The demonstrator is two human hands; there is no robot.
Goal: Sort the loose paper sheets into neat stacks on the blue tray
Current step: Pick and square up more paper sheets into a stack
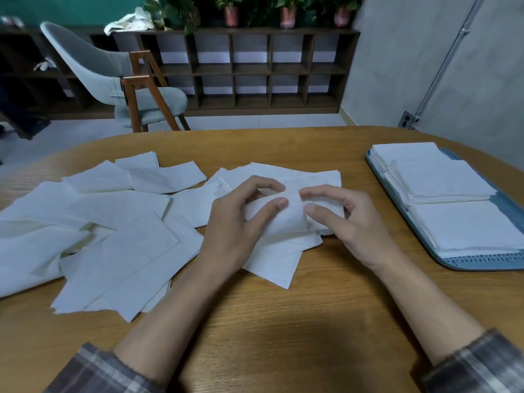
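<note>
Several loose white paper sheets [119, 228] lie scattered over the left and middle of the wooden table [283, 321]. At the table's middle both hands hold one bulging white sheet [286, 219]. My left hand [235, 219] pinches its left part between thumb and fingers. My right hand [346, 219] pinches its right part the same way. The blue tray [482, 263] sits at the right edge. It carries neat white stacks: a far stack [436, 180] and a near stack [470, 228].
A grey chair [119, 80] with wooden legs stands beyond the table's far left. Behind it runs a dark cubby shelf [255, 69] with potted plants on top. Bare tabletop lies between the hands and the tray, and in front near my sleeves.
</note>
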